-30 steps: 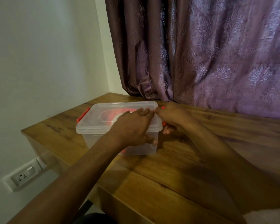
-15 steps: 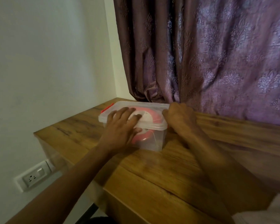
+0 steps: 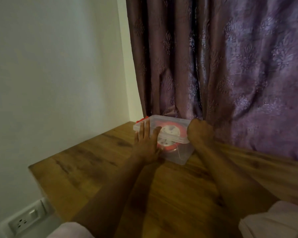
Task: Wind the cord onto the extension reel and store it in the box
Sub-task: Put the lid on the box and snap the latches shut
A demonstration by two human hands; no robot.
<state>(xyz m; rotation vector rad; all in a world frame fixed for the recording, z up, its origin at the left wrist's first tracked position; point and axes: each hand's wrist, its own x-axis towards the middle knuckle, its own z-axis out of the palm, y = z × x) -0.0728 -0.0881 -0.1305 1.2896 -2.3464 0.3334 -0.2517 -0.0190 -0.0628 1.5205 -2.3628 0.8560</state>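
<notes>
A clear plastic box (image 3: 182,154) with its lid (image 3: 170,123) on stands at the far end of the wooden table, against the curtain. Through the plastic I see the red and white extension reel (image 3: 170,133) with its cord wound on it. My left hand (image 3: 145,145) lies flat against the box's near left side, fingers spread and reaching onto the lid's edge. My right hand (image 3: 199,133) is curled over the box's right end, its fingers hidden behind the box. A red latch (image 3: 141,119) shows at the box's far left corner.
The wooden table (image 3: 110,169) meets a white wall (image 3: 50,74) on the left. A purple patterned curtain (image 3: 230,66) hangs behind the box. A wall socket (image 3: 24,222) sits low at the bottom left. White sleeves show at the bottom edge.
The closed box has slid away from me across the table to the curtain. My left hand has shifted from the lid's top to the box's near side.
</notes>
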